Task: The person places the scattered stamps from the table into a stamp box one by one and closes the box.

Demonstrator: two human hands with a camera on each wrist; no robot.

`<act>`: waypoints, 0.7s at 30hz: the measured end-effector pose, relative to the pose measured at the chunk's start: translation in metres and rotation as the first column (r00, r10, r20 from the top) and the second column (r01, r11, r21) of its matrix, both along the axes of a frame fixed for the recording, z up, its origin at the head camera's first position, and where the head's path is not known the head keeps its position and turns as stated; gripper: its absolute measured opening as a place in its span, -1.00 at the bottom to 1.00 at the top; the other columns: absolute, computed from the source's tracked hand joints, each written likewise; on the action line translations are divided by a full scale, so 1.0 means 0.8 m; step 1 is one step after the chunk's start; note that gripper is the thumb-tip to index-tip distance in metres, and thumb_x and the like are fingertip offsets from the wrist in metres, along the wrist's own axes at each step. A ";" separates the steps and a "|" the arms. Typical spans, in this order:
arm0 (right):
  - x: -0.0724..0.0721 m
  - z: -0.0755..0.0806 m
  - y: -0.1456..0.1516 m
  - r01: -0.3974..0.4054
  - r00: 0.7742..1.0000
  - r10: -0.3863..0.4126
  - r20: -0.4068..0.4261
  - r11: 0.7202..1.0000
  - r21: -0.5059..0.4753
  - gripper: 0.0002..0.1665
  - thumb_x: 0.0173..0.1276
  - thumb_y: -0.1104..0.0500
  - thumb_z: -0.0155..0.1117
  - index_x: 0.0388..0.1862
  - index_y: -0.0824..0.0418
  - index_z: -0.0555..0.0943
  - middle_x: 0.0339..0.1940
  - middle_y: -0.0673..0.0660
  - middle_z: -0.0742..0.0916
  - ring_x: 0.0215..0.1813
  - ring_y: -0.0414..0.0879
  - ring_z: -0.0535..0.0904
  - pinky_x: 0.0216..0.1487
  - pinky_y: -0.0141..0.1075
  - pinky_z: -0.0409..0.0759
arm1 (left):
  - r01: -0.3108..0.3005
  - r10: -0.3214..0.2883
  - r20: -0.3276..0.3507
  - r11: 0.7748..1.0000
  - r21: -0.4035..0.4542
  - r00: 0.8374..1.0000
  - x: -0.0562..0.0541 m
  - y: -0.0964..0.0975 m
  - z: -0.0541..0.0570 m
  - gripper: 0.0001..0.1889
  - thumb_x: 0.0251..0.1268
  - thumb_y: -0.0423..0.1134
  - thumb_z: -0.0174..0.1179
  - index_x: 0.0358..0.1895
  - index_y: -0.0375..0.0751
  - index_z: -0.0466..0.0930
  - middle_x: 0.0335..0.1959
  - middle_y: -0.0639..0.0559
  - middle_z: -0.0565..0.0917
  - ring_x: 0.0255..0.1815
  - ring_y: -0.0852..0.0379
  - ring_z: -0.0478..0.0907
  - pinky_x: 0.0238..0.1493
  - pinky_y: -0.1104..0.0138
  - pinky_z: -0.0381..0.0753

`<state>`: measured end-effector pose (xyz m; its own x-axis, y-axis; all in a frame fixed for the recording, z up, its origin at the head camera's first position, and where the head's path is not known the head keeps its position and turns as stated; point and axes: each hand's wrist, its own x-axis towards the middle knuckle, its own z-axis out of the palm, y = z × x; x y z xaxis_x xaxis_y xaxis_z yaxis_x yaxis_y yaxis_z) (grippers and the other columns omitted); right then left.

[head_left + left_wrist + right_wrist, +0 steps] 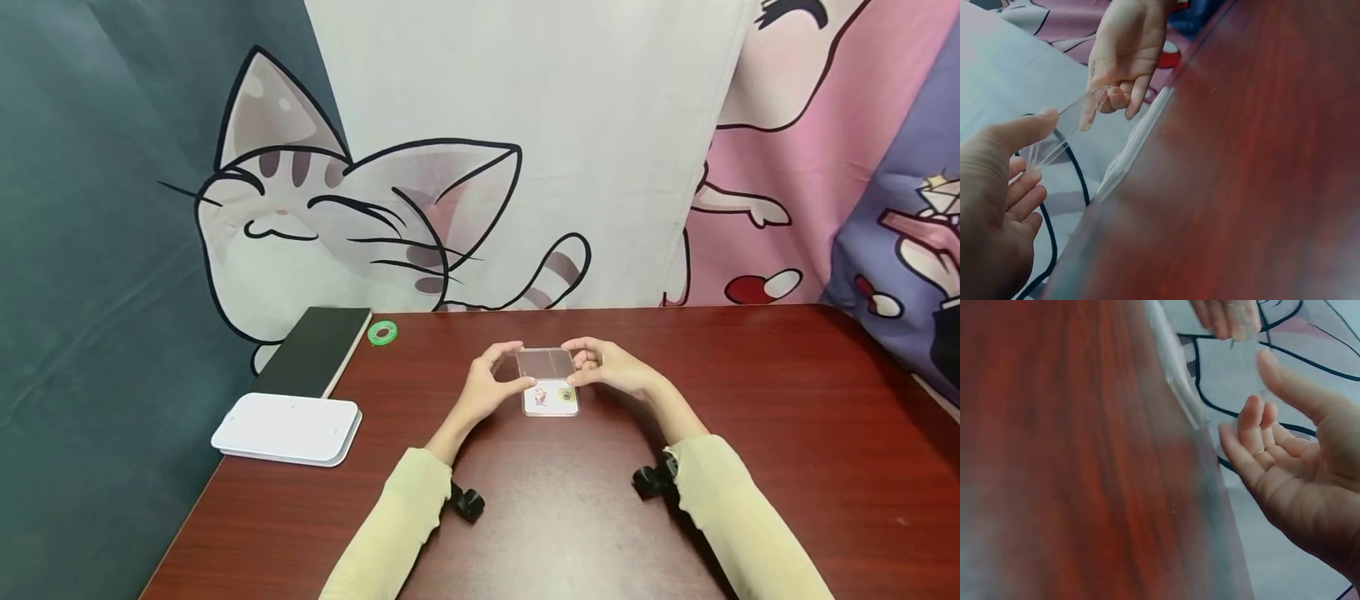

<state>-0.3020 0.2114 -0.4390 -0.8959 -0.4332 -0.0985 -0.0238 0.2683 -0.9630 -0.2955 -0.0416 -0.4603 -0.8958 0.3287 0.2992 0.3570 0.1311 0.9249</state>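
Note:
Between both hands a clear plastic lid (pixel 546 363) is held raised and tilted. My left hand (pixel 486 387) pinches its left edge between thumb and fingers, and its transparent sheet (pixel 1060 134) shows in the left wrist view. The right edge is pinched by my right hand (pixel 611 367), whose other fingers curl loosely below in the right wrist view. Just under the lid, a flat clear case (pixel 551 402) with a white printed inside lies on the table; a small red figure and a yellow patch show on it. The lid partly covers its far half.
On the brown table (pixel 750 383), a white flat box (pixel 288 427) lies at the left edge, against a black notebook (pixel 313 350). A green tape roll (pixel 382 332) is beside the notebook. Printed cloth (pixel 600 125) hangs along the table's far edge.

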 end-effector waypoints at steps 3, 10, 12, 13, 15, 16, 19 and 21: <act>0.009 -0.003 0.002 -0.005 1.000 0.005 -0.017 1.000 0.007 -0.20 0.10 0.38 0.42 0.30 0.51 0.28 -0.34 0.00 0.55 -0.33 -0.33 0.46 -0.23 -0.52 0.46 | 0.001 -0.002 -0.012 0.998 -0.070 1.000 0.005 -0.001 -0.004 -0.39 -0.01 -0.38 0.47 0.20 -0.38 0.51 0.16 -0.21 0.60 0.28 -0.09 0.48 0.41 0.04 0.32; 0.018 -0.013 0.000 -0.017 0.998 0.023 -0.066 0.996 0.086 -0.22 0.11 0.32 0.45 0.26 0.51 0.31 -0.33 0.10 0.57 -0.35 -0.27 0.49 -0.24 -0.48 0.48 | 0.022 -0.030 -0.044 0.988 -0.154 0.999 0.007 -0.005 -0.015 -0.40 -0.02 -0.36 0.48 0.18 -0.39 0.54 0.14 -0.22 0.61 0.22 -0.10 0.52 0.31 0.07 0.44; 0.019 -0.015 0.000 -0.012 0.997 0.019 -0.073 0.996 0.094 -0.23 0.11 0.32 0.46 0.25 0.50 0.32 -0.33 0.12 0.56 -0.35 -0.26 0.49 -0.25 -0.48 0.47 | 0.020 -0.029 -0.047 0.985 -0.173 0.998 0.009 -0.005 -0.017 -0.40 -0.02 -0.35 0.48 0.18 -0.39 0.54 0.14 -0.21 0.61 0.20 -0.10 0.53 0.29 0.11 0.46; 0.019 -0.016 0.000 -0.013 0.997 0.021 -0.075 0.995 0.094 -0.22 0.10 0.32 0.46 0.25 0.50 0.32 -0.33 0.12 0.57 -0.35 -0.27 0.49 -0.25 -0.48 0.47 | 0.017 -0.027 -0.049 0.983 -0.183 0.998 0.009 -0.006 -0.017 -0.39 -0.03 -0.34 0.49 0.17 -0.38 0.54 0.13 -0.20 0.61 0.19 -0.09 0.54 0.28 0.12 0.47; 0.020 -0.015 -0.001 -0.017 0.996 0.024 -0.080 0.995 0.094 -0.23 0.09 0.32 0.46 0.24 0.50 0.32 -0.33 0.12 0.56 -0.36 -0.27 0.49 -0.26 -0.48 0.46 | 0.013 -0.022 -0.040 0.980 -0.200 0.999 0.010 -0.006 -0.018 -0.38 -0.05 -0.34 0.50 0.18 -0.36 0.55 0.13 -0.17 0.62 0.18 -0.06 0.54 0.27 0.14 0.47; 0.020 -0.015 -0.001 -0.017 0.996 0.025 -0.086 0.995 0.097 -0.23 0.09 0.33 0.46 0.24 0.50 0.33 -0.34 0.12 0.55 -0.37 -0.28 0.48 -0.27 -0.49 0.45 | 0.014 -0.023 -0.040 0.978 -0.208 0.999 0.010 -0.006 -0.018 -0.38 -0.06 -0.33 0.50 0.18 -0.36 0.55 0.13 -0.16 0.62 0.18 -0.05 0.54 0.27 0.14 0.47; 0.021 -0.018 0.000 -0.031 0.994 0.039 -0.097 0.996 0.086 -0.23 0.07 0.33 0.47 0.21 0.52 0.33 -0.37 0.09 0.53 -0.39 -0.30 0.44 -0.30 -0.50 0.42 | 0.014 -0.026 -0.046 0.972 -0.234 0.999 0.012 -0.008 -0.019 -0.36 -0.09 -0.31 0.53 0.18 -0.33 0.56 0.13 -0.13 0.62 0.18 -0.02 0.54 0.28 0.13 0.46; 0.023 -0.020 0.000 -0.038 0.994 0.047 -0.101 0.995 0.093 -0.24 0.05 0.33 0.48 0.19 0.52 0.34 -0.39 0.08 0.52 -0.41 -0.30 0.40 -0.33 -0.50 0.39 | 0.014 -0.031 -0.063 0.965 -0.260 0.998 0.013 -0.008 -0.019 -0.34 -0.11 -0.28 0.54 0.18 -0.32 0.57 0.13 -0.12 0.62 0.17 -0.01 0.54 0.28 0.15 0.45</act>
<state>-0.2837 0.2118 -0.4546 -0.8843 -0.4645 -0.0476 -0.1347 0.3513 -0.9265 -0.2853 -0.0478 -0.4757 -0.8685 0.4227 0.2588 0.4213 0.3548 0.8346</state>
